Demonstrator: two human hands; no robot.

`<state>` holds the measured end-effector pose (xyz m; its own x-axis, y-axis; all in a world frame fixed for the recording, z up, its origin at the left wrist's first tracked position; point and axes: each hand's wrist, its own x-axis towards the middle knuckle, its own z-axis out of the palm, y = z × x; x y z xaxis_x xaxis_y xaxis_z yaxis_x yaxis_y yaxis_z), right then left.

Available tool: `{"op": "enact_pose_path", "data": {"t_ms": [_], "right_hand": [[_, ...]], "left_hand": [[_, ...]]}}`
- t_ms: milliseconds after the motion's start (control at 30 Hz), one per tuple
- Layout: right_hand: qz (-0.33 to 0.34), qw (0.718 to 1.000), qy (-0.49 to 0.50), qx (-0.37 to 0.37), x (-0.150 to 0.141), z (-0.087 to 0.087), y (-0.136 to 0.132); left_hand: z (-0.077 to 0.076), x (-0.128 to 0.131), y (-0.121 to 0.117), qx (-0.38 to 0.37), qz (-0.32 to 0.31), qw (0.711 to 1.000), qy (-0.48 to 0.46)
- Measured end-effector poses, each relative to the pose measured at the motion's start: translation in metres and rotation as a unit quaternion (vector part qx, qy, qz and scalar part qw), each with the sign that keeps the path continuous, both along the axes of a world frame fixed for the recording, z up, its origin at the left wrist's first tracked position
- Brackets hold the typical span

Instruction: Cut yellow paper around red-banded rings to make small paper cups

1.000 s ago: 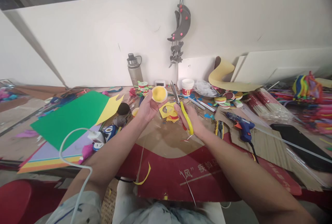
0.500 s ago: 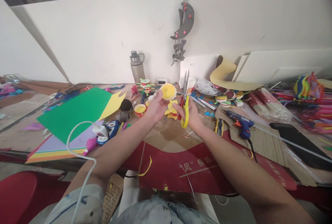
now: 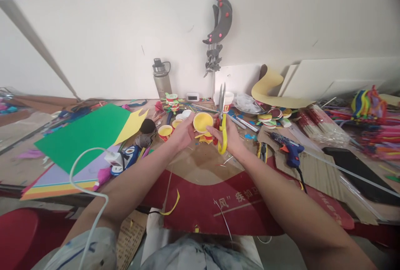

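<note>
My left hand grips a small paper cup by its side, its yellow inside tilted toward me. In my right hand is a pair of scissors with yellow and red handles, blades pointing up and nearly together. My right thumb reaches over to the cup's rim. Below the cup, partly hidden by it, is a yellow and red piece. Just left of my left hand stands another yellow-lined cup, with one more behind my fingers.
A blue glue gun and a utility knife lie at the right, near a black phone. Green foam sheets spread on the left. A bottle stands at the back. A white cable crosses my left arm.
The cup has come slightly lower and its opening faces me more. My right thumb has moved onto its rim. The view has shifted a little, with the scissors still in my right hand.
</note>
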<state>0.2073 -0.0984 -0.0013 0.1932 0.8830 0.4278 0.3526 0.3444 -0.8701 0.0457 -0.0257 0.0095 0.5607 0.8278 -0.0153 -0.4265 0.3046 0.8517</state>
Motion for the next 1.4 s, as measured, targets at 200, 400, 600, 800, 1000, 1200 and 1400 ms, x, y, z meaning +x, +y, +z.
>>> {"op": "enact_pose_path", "data": {"t_ms": [200,400,600,800,1000,1200,1400], "right_hand": [[-0.017,0.999,-0.028,0.029,-0.007,0.000,-0.005],[0.006,0.998,-0.055,-0.022,-0.012,-0.004,-0.012],[0.029,0.996,-0.039,-0.080,-0.020,-0.009,-0.017],[0.044,0.996,-0.016,-0.071,-0.019,-0.010,-0.017],[0.046,0.996,-0.001,-0.076,-0.019,-0.009,-0.017],[0.045,0.996,0.002,-0.081,-0.019,-0.004,-0.019],[0.034,0.997,-0.018,-0.070,-0.017,-0.006,-0.016]], "left_hand": [[0.007,-0.009,0.005,-0.004,0.036,0.999,-0.038],[0.018,-0.007,0.007,-0.053,0.149,0.982,-0.108],[0.017,-0.003,0.000,-0.061,0.163,0.978,-0.118],[0.016,-0.002,-0.003,-0.039,0.152,0.980,-0.127],[0.010,-0.003,0.000,-0.028,0.143,0.980,-0.138],[0.010,-0.003,0.000,-0.023,0.143,0.980,-0.136],[0.011,-0.003,0.000,-0.026,0.147,0.981,-0.127]]}}
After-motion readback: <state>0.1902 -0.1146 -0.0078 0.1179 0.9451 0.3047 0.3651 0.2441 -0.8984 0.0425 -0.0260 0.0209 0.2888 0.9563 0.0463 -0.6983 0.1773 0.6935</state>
